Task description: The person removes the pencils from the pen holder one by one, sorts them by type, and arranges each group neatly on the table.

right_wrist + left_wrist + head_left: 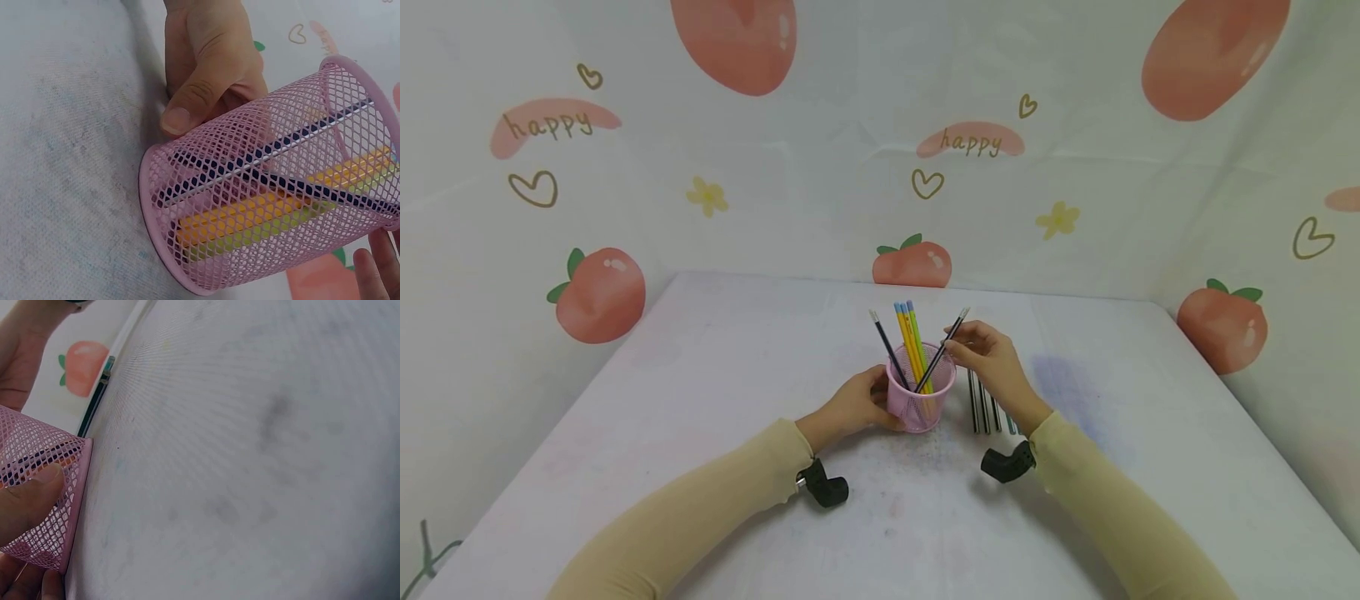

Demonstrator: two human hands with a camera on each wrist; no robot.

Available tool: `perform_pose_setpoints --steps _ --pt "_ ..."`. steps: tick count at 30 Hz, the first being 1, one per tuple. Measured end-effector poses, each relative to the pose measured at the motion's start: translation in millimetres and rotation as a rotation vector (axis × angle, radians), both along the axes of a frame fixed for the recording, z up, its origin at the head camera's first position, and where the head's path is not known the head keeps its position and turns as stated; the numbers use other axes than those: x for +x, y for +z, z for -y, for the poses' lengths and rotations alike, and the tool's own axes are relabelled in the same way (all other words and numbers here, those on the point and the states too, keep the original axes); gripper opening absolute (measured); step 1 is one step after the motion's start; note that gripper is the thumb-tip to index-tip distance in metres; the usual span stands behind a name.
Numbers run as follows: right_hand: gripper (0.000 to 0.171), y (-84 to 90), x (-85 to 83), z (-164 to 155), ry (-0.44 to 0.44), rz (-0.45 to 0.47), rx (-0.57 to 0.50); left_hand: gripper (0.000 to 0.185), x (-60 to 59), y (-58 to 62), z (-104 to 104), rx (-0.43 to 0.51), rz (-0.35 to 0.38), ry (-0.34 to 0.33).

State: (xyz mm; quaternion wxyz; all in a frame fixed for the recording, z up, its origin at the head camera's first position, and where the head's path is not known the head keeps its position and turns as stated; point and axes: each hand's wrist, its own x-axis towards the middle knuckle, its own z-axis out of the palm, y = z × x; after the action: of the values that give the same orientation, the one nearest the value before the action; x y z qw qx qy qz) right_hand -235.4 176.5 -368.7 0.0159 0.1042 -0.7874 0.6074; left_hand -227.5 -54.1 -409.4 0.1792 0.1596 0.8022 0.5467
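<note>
1. I see my left hand (853, 406) curled round the side of a pink mesh cup (921, 398), thumb pressed flat on the mesh.
2. The cup stands upright on the white counter (700, 400), near the middle, mouth up.
3. My right hand (992, 360) sits just right of the cup's rim, fingertips pinching a dark pencil (946, 344).
4. That pencil's long axis runs on a slant: lower end down inside the cup, upper end leaning up and to the right, past the rim.
5. A second dark pencil (888, 348) leans the other way, up and left, so the two cross inside the cup.
6. Yellow pencils (912, 342) stand between them, nearly upright.
7. More pencils (984, 408) lie flat on the counter just right of the cup, pointing away from me, partly hidden by my right hand.
</note>
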Motion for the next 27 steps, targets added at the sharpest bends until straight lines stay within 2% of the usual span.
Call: perform_pose_setpoints --steps 7,18,27 --pt "0.030 4.4 -0.9 -3 0.000 -0.047 -0.078 0.077 -0.7 0.2 0 0.017 0.003 -0.013" --pt "0.013 23.3 0.0 -11 -0.017 -0.104 -0.249 0.078 -0.8 -0.5 1 0.008 -0.014 -0.022" --pt "0.010 38.0 -1.2 -20 0.002 -0.179 -0.444 0.078 -1.1 -1.3 1 -0.003 -0.015 -0.023"
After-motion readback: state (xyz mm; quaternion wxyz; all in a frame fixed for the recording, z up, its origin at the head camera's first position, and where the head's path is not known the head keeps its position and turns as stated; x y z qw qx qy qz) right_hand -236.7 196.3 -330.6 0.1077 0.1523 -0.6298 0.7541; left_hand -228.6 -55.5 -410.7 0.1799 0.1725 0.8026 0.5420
